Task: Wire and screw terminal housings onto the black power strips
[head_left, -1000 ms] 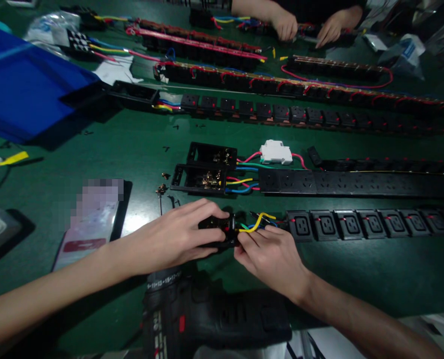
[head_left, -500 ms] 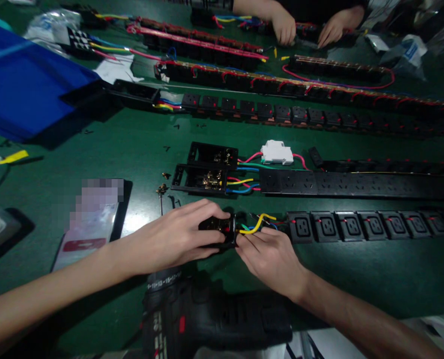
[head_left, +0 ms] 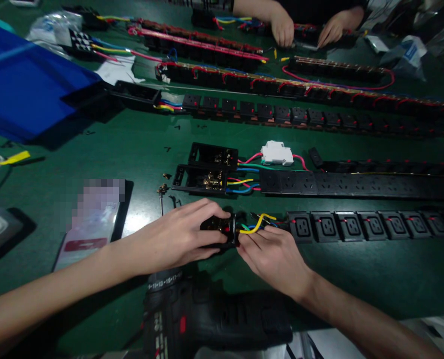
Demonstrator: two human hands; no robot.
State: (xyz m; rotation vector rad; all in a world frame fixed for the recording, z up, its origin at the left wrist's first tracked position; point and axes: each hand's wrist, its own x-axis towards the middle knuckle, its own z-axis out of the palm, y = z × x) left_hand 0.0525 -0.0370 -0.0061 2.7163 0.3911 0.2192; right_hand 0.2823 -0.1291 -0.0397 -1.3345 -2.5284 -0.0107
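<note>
My left hand [head_left: 192, 229] is closed around a black plastic wiring box [head_left: 232, 229], fingers along its top and side. At the box's right end, my right hand [head_left: 269, 252] pinches the coloured wires; its fingertips are partly hidden. A yellow wire [head_left: 257, 225] curves up above that hand, with green and blue wires [head_left: 246, 227] beside it. These wires run toward a black socket strip [head_left: 323, 227] on the right. Below my hands lies a black power drill [head_left: 207, 314].
Farther off are two open black boxes [head_left: 199, 178], a white breaker [head_left: 277, 152] and a long socket strip [head_left: 304, 182]. A phone [head_left: 91, 224] and loose screws [head_left: 162, 188] lie left. Across the green table [head_left: 132, 139], a co-worker's hands [head_left: 284, 30] handle another strip. A blue bin [head_left: 27, 80] stands upper left.
Almost nothing differs. My right hand has shifted very slightly to the right by the wires; my left hand keeps its hold on the box.
</note>
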